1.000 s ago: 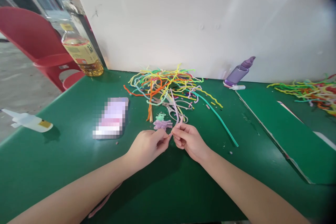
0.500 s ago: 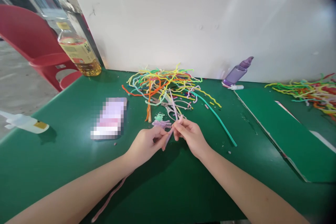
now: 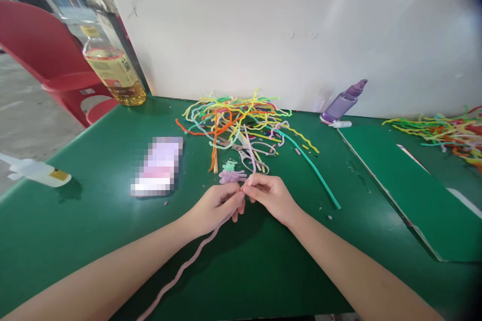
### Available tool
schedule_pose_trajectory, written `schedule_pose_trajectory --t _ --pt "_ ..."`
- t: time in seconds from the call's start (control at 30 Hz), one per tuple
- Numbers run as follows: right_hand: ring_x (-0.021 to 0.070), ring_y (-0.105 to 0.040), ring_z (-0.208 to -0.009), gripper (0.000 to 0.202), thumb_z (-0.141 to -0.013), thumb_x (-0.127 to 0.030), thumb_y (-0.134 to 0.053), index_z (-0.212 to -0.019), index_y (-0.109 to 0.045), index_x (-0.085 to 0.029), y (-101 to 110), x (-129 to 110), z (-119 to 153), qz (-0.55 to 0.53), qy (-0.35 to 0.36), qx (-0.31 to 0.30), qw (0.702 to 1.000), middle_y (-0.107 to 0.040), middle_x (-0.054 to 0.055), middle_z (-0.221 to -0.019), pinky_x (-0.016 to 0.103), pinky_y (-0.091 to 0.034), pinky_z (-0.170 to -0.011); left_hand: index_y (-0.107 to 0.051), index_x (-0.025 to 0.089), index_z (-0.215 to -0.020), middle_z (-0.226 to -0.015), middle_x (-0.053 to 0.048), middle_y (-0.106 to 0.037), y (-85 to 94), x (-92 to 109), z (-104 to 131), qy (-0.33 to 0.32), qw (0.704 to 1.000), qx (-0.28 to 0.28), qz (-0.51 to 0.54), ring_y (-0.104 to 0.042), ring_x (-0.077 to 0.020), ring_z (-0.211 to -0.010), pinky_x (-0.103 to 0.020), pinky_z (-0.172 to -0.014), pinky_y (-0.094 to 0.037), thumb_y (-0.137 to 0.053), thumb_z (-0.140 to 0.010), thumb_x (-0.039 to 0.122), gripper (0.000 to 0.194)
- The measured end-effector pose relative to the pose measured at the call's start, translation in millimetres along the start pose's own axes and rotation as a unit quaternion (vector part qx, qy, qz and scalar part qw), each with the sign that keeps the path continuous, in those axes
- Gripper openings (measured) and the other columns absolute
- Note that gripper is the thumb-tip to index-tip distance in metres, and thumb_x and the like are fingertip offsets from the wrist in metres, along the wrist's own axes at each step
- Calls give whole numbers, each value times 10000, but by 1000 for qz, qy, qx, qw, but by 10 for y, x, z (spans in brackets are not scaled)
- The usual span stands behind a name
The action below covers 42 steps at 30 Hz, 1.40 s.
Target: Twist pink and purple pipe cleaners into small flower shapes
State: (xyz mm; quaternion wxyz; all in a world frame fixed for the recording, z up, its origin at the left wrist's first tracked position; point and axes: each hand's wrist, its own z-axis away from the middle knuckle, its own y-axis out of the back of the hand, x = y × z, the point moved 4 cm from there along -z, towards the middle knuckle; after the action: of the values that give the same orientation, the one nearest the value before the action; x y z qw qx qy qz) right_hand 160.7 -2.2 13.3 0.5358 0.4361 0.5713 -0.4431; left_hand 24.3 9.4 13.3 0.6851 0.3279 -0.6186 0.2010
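My left hand (image 3: 220, 204) pinches a long pink pipe cleaner (image 3: 188, 263), whose tail runs down past my left forearm. Fingertip to fingertip with it, my right hand (image 3: 271, 196) is closed in a pinch. A lilac pipe cleaner (image 3: 249, 146) rises from between the two hands; its lower end is hidden by the fingers, and so is the point where the strands meet. Just beyond the left fingers lie a bunched lilac piece (image 3: 232, 176) and a small mint curl (image 3: 229, 165). Scissors (image 3: 244, 155) rest behind the hands.
A tangled heap of coloured pipe cleaners (image 3: 229, 110) lies by the white board (image 3: 241, 30), with another heap (image 3: 448, 133) at right. Around stand an oil bottle (image 3: 116, 77), a purple glue bottle (image 3: 341, 106), a white squeeze bottle (image 3: 41, 173), a pixelated flat object (image 3: 158, 165) and green board (image 3: 406, 190).
Both hands have drawn closer, with the fingertips now meeting. The pink pipe cleaner's tail has swung right, out from under my left forearm. The view has shifted slightly.
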Motion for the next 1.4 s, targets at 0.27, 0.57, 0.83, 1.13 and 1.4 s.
schedule_pose_trajectory --t 0.27,0.57,0.83,1.13,1.4 --pt "103 -502 -578 164 -755 -346 -649 -720 -598 -194 59 61 -15 -15 8 44 999 -588 0 -697 252 -406 -558 -632 150 -828 -599 3 -596 60 -49 -4 29 999 33 -30 -524 -85 -481 -187 -476 -416 -442 -890 337 275" --pt "91 -484 -562 178 -743 -333 -664 -680 -593 -182 49 70 -13 -12 9 37 999 -582 -4 -708 247 -397 -548 -682 155 -838 -743 -30 -686 60 -165 -38 40 995 53 77 -622 -133 -621 -251 -635 -515 -601 -800 311 180" --pt "91 -474 -549 220 -769 -342 -632 -682 -508 -182 4 32 23 19 -9 10 1000 -489 -30 -638 240 -382 -542 -617 177 -738 -703 -16 -637 66 83 55 -93 965 96 -226 -562 -134 -654 -238 -638 -431 -516 -857 264 178" --pt "60 -321 -416 288 -781 -361 -593 -607 -455 -179 15 142 57 27 -85 49 995 -350 -69 -495 219 -217 -415 -561 171 -751 -678 -12 -575 52 89 81 -109 945 127 -281 -517 -136 -642 -247 -631 -393 -450 -886 243 189" --pt "41 -236 -401 274 -746 -295 -624 -576 -450 -169 -9 168 47 -107 -98 65 987 -286 -92 -452 226 -155 -424 -535 172 -670 -619 8 -566 64 51 12 -37 967 113 -224 -510 -120 -584 -219 -559 -381 -414 -902 321 300"
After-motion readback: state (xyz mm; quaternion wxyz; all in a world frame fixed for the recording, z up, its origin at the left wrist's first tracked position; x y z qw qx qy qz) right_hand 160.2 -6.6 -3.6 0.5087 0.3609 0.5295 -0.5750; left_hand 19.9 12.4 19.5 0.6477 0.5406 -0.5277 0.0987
